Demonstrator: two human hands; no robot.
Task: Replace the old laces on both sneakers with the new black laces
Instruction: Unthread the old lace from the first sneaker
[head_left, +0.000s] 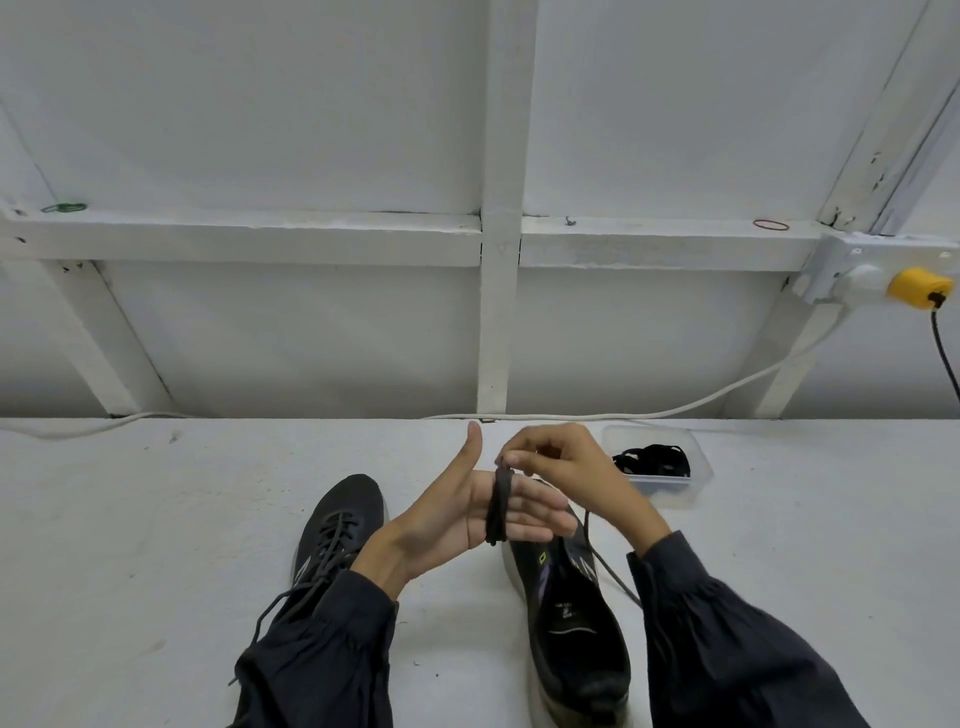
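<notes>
The old dark grey shoelace (497, 506) is coiled in several turns around the four fingers of my left hand (470, 512), which I hold flat, palm toward me and thumb raised, so the fingers stay straight and together inside the loops rather than curling on them. My right hand (558, 465) sits just above, its fingertips (511, 458) pinched shut on the top of the coil at the index-finger edge. A loose tail of the same lace runs down from under my right wrist and across the table past the right-hand shoe.

That dark grey knit sneaker with a pale sole (571, 618) lies directly below my hands with its opening toward me; I see no lace across its tongue. The matching sneaker on the left (340, 525) is still laced, its ends trailing toward my left sleeve.

Beyond my right hand, near the far edge of the white table (156, 519), a clear plastic tub (696, 470) holds a bundle of new black laces (652, 461).
</notes>
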